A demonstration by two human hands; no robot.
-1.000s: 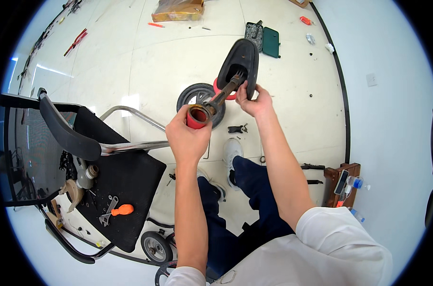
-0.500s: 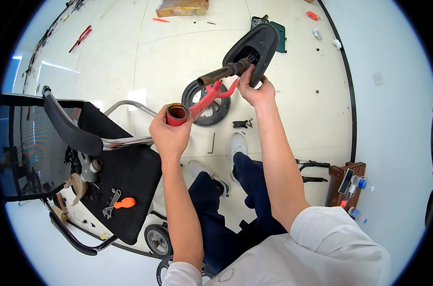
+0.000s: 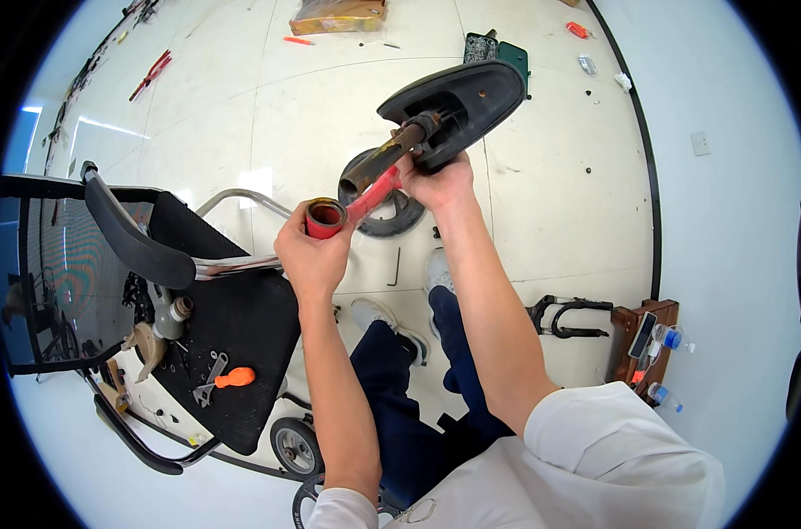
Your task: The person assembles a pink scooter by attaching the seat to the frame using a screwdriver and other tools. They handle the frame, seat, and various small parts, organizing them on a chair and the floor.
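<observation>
In the head view, the left hand (image 3: 312,256) has its fingers wrapped tight around the open end of a red tube (image 3: 330,217), part of a red frame piece that runs up and to the right. The right hand (image 3: 440,181) is closed on the underside of a black bicycle saddle (image 3: 458,97), where its rusty seat post (image 3: 384,160) joins. The post's open end hangs just above the left fingers, apart from the red tube. Below and left of the left fingers stands a black wheelchair (image 3: 153,300) with an orange-handled tool (image 3: 228,381) on its seat. Beyond both hands, a small wheel (image 3: 391,212) lies on the white floor (image 3: 268,97).
</observation>
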